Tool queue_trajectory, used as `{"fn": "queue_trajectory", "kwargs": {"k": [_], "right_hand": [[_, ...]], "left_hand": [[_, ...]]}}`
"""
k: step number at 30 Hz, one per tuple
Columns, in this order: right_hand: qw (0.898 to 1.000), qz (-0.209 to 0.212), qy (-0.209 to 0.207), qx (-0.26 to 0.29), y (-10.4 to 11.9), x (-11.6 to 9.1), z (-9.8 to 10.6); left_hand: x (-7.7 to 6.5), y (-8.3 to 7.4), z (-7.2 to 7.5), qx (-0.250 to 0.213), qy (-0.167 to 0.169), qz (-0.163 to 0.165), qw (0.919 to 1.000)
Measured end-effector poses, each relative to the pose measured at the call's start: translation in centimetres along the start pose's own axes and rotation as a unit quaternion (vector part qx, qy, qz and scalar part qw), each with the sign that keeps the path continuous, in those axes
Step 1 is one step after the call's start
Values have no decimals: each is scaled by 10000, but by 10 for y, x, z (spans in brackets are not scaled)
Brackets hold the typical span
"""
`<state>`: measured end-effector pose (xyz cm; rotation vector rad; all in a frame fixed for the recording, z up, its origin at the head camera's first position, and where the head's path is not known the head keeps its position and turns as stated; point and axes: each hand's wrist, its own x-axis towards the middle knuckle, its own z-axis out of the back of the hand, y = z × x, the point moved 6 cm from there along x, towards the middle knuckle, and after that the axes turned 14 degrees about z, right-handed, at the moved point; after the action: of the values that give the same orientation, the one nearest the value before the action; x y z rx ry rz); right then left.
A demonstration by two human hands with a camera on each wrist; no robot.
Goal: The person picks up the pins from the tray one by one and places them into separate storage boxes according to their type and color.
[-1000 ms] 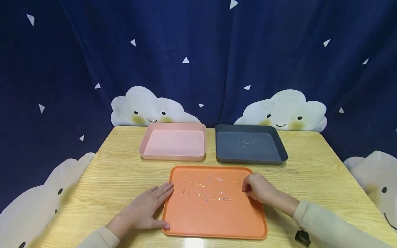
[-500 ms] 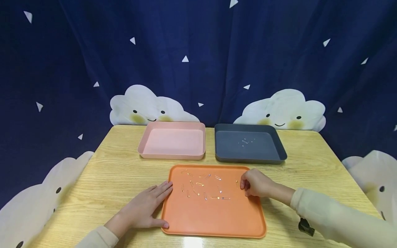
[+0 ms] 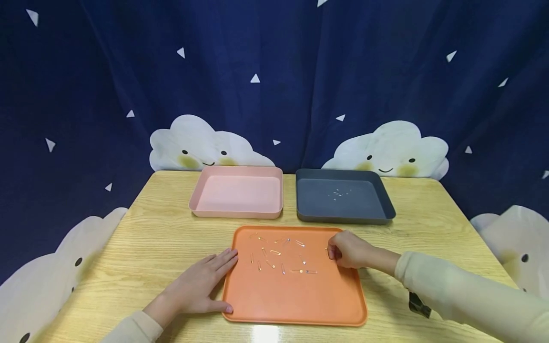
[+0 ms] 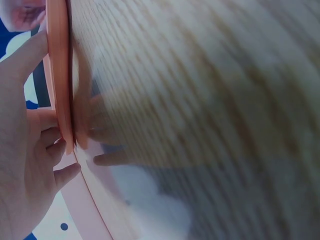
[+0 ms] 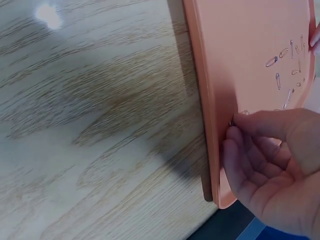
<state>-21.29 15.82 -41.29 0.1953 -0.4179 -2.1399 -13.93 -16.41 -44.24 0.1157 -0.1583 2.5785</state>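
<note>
An orange tray (image 3: 296, 300) lies at the front of the table with several small gold and silver safety pins (image 3: 275, 252) scattered over its far half. At its right side, the thumb and forefinger of my right hand (image 3: 351, 251) pinch a gold safety pin (image 3: 327, 252). In the right wrist view the thumb and fingertip meet low over the tray floor, hiding part of that pin (image 5: 245, 112). My left hand (image 3: 195, 285) lies spread at the tray's left edge, fingertips and thumb on the rim; the left wrist view shows its fingers (image 4: 59, 149) against the tray's side.
Behind the orange tray stand a pink tray (image 3: 236, 214) on the left and a dark grey tray (image 3: 345, 220) on the right. A few tiny shiny pieces (image 3: 338, 193) lie in the grey one. A dark blue curtain (image 3: 274, 95) with clouds hangs behind the wooden table (image 3: 163, 228).
My right hand has moved slightly left onto the gold safety pin, which earlier lay beside the fingertips. The left hand stays at the rim.
</note>
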Motion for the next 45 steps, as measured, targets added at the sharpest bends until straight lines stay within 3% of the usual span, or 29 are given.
{"fn": "queue_trajectory", "kwargs": {"k": [8,11,13,15,18,21,23,28,33,38,45], "right_hand": [[9950,31,303,952,-1,3,-1],[9880,-303,454,1444,-5,3,-1],[9779,-589,535,1932,-9,2,-4],[9574,-975,568,2657,-13,0,-8],[9148,-1310,608,3772,-17,-2,-16],[8767,-1478,656,4531,-19,-4,-22],[8606,-1498,692,4819,-19,-5,-23],[8328,-1470,810,5274,-18,-6,-25],[8208,-1604,815,5421,-19,-5,-26],[8212,-1848,775,5342,-20,-4,-25],[8172,-1809,977,5385,-19,-2,-24]], "left_hand": [[1,0,0,63,112,10,9999],[1,-1,1,84,120,2,9999],[1,-1,0,69,149,10,9999],[1,-1,1,79,152,-1,9999],[0,-2,1,73,78,-25,9999],[-1,-2,2,91,-32,-55,9999],[-2,-2,2,99,-86,-67,9999],[-2,-2,2,116,-95,-42,9999],[-1,-2,1,138,15,16,9999],[-1,-2,1,98,14,30,9999],[-1,-2,1,103,-2,10,9999]]}}
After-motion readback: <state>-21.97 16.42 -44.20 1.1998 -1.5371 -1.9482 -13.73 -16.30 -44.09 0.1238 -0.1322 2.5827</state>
